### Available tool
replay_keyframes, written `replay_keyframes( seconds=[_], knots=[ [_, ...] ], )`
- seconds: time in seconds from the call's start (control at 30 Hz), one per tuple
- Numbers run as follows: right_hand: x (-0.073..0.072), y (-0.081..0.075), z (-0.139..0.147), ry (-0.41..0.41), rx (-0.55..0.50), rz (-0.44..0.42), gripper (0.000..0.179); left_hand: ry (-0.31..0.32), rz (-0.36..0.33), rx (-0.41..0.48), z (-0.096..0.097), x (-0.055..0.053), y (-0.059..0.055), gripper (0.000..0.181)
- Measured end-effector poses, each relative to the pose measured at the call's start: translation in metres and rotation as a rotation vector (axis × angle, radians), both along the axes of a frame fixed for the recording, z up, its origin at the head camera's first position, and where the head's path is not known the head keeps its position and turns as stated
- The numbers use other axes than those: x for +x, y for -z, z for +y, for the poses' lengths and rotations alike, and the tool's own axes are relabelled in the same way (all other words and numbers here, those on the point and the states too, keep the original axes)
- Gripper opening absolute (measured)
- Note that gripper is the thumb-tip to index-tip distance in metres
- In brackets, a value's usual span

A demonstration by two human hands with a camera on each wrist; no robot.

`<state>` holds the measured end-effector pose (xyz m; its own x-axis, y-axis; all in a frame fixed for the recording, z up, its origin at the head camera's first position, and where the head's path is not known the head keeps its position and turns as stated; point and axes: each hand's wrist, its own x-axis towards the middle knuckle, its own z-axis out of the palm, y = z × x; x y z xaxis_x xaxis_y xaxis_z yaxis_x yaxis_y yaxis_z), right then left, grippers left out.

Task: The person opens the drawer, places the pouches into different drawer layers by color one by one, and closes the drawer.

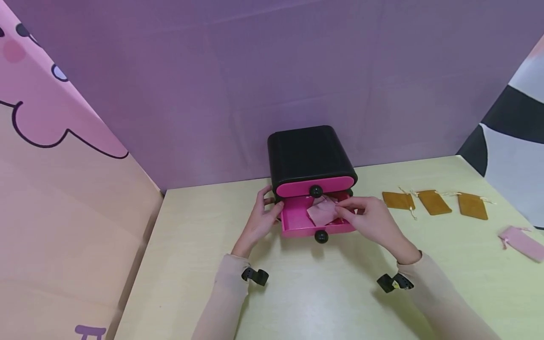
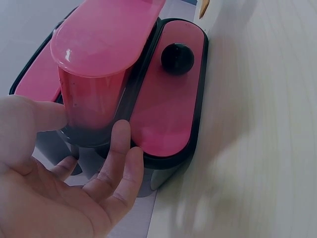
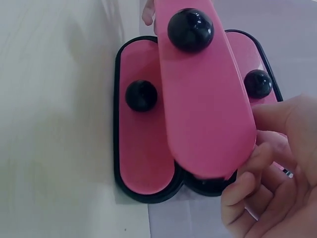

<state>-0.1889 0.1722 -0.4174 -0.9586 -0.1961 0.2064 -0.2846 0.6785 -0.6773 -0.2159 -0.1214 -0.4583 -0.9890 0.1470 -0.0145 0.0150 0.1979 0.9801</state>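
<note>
A black mini drawer cabinet (image 1: pixel 308 153) with pink fronts and round black knobs stands against the back cloth. Its middle drawer (image 1: pixel 296 215) is pulled out. Inside lies a pale pink cloth pouch (image 1: pixel 321 211), crumpled, with something red and shiny beside it. My right hand (image 1: pixel 374 224) pinches the pouch's right edge between thumb and fingers, over the drawer's right end. At the left side my left hand (image 1: pixel 259 224) holds the cabinet; in the left wrist view its thumb and bent fingers (image 2: pixel 120 141) straddle the rounded end of the middle tier.
Three tan drawstring pouches (image 1: pixel 433 202) lie in a row to the right of the cabinet. A pink drawstring pouch (image 1: pixel 523 243) lies near the table's right edge. The pale wooden table (image 1: pixel 187 264) meets a purple cloth (image 1: pixel 238 94) behind and a printed panel on the left.
</note>
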Motion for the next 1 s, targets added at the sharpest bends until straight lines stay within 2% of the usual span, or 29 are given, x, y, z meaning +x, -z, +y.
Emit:
replay_keyframes(
  seconds=[0.17, 0.4, 0.7, 1.0],
  knots=[
    [0.005, 0.003, 0.009, 0.053, -0.031, 0.039, 0.020, 0.001, -0.003, -0.004, 0.000, -0.001, 0.000, 0.068],
    [0.009, 0.008, 0.020, 0.088, -0.055, 0.088, 0.020, -0.001, 0.008, -0.017, 0.000, -0.001, 0.000, 0.067],
    [0.014, 0.014, 0.035, 0.121, -0.050, 0.103, 0.020, -0.005, 0.009, -0.012, -0.001, 0.000, 0.000, 0.066],
    [0.018, 0.021, 0.057, 0.135, -0.017, 0.073, 0.022, -0.001, 0.006, -0.003, 0.000, 0.000, 0.001, 0.066]
  ],
)
